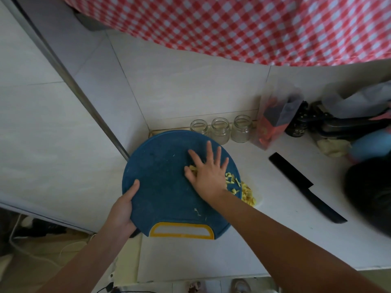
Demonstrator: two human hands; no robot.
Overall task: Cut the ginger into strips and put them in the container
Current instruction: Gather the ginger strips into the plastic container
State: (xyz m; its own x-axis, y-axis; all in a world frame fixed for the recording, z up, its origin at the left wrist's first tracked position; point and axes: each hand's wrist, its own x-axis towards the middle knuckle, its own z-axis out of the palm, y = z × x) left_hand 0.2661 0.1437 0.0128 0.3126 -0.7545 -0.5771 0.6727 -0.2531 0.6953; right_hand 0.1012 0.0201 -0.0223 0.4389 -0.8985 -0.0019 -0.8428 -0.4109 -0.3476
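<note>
A round blue cutting board [160, 182] with a yellow-rimmed handle slot is tilted over the white counter. My left hand [124, 206] grips its left edge, thumb on top. My right hand [208, 172] lies flat on the board with fingers spread, pressing on yellow ginger strips [231, 179] near the right rim. More ginger strips [248, 195] lie in a container mostly hidden under the board's right edge. A black knife [306, 187] rests on the counter to the right.
Three empty glass jars [220, 130] stand behind the board by the tiled wall. A clear bag with red packaging [275, 121], dark utensils and a black round object [368, 193] crowd the right. A red checked cloth [254, 28] hangs above.
</note>
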